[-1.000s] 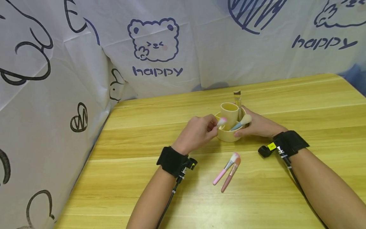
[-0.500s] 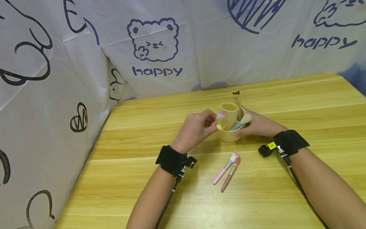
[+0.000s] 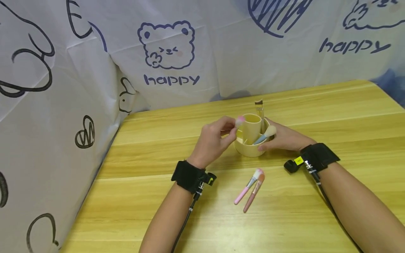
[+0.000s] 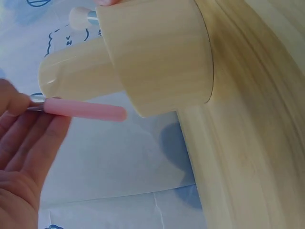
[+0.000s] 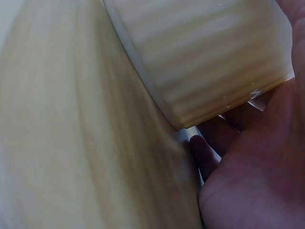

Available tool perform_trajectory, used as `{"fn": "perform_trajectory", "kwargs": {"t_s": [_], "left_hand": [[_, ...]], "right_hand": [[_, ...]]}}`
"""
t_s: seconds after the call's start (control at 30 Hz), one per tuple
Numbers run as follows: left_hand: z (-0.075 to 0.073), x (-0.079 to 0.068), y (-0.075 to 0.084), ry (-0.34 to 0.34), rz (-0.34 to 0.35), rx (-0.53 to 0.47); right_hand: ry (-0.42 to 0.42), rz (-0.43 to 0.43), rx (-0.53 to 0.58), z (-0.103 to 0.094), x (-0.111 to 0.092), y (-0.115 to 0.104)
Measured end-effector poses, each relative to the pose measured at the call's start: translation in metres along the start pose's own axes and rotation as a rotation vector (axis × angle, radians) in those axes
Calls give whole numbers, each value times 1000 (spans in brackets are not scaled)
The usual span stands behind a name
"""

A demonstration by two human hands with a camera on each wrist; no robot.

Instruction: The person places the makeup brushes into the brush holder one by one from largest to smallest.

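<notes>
My left hand (image 3: 212, 142) pinches a makeup brush (image 4: 88, 110) by its metal collar, between thumb and fingers. Its pink handle points toward the rim of a cream brush holder (image 3: 248, 150), while the pink-and-white bristles stick up in the head view. The holder has a taller round cup (image 3: 251, 130) in its middle. My right hand (image 3: 286, 136) grips the holder's right side, thumb at the front; its other fingers are partly hidden behind. A blue-handled brush (image 3: 265, 135) leans inside the holder, and a flat brown-tipped brush (image 3: 259, 109) stands at the back.
Two more makeup brushes, one light pink (image 3: 248, 187) and one dusky pink (image 3: 254, 194), lie on the wooden table (image 3: 142, 196) in front of the holder. A white printed cloth (image 3: 177, 95) hangs behind and to the left.
My left hand has risen and drawn slightly left with the pink brush, lifting it higher beside the tall cup. The right hand keeps its grip on the holder.
</notes>
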State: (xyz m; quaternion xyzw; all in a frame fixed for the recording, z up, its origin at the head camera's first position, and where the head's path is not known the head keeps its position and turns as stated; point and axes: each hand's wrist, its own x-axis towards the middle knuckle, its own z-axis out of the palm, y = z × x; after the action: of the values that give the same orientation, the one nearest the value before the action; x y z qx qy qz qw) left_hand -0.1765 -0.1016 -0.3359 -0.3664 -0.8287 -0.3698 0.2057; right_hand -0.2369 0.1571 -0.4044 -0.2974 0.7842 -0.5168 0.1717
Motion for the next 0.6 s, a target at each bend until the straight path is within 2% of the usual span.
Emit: {"fn": "perform_trajectory", "kwargs": {"t_s": [0.2,0.37,0.6], "left_hand": [[5,2,-3,54,79,31],[12,2,-5,41,119,23],[16,0,-6,22,123,8]], "right_hand": [[8,5,-28,0,-1,-1],[10,16,-31,0,-1,-2],[10,25,-16,1,-1,-1]]}}
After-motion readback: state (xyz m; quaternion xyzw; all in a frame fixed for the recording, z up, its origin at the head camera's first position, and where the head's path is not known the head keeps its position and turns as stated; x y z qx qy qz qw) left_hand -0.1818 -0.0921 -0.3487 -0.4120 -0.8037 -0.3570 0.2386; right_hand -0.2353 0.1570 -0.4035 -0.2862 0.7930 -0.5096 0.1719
